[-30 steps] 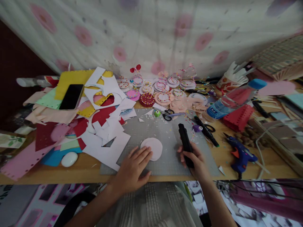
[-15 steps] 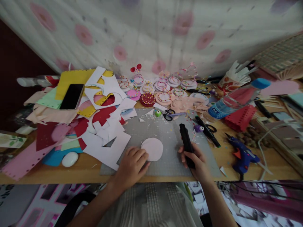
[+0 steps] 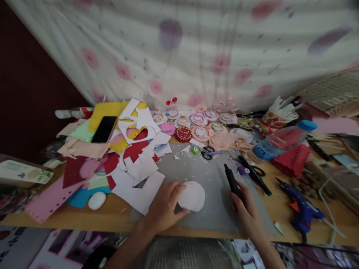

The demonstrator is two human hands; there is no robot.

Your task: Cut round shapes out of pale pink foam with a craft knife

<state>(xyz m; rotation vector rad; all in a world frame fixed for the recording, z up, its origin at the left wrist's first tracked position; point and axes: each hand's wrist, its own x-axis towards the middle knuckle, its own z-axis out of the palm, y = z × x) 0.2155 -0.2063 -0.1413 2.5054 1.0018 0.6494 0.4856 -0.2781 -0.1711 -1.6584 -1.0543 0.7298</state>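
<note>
My left hand (image 3: pixel 167 201) grips the left edge of a white round paper disc (image 3: pixel 193 196), its thumb near the lower edge. A second outline shows along the disc, perhaps another disc overlapping it. My right hand (image 3: pixel 245 203) is wrapped round a long black hand tool (image 3: pixel 231 179), tip pointing away from me; its exact kind is unclear. Under both hands lies a grey cutting mat (image 3: pixel 213 220). Farther back on the mat are small scissors (image 3: pixel 208 152) and a green one-eyed ornament (image 3: pixel 195 150). A purple ornament (image 3: pixel 242 170) sits beside a black marker (image 3: pixel 255 175), right of the tool.
Paper and felt scraps (image 3: pixel 134 194) pile up on the left, with a phone (image 3: pixel 104 129) on top. Several decorated discs (image 3: pixel 183 133) line the back. On the right stand a water bottle (image 3: pixel 280 142), a paper cup (image 3: pixel 279 117) and a blue glue gun (image 3: pixel 304 207).
The view has tilted up and shifted. My left fingers have gone from resting on the disc to gripping its edge, and the disc's outline has changed. The black tool stays in my right hand.
</note>
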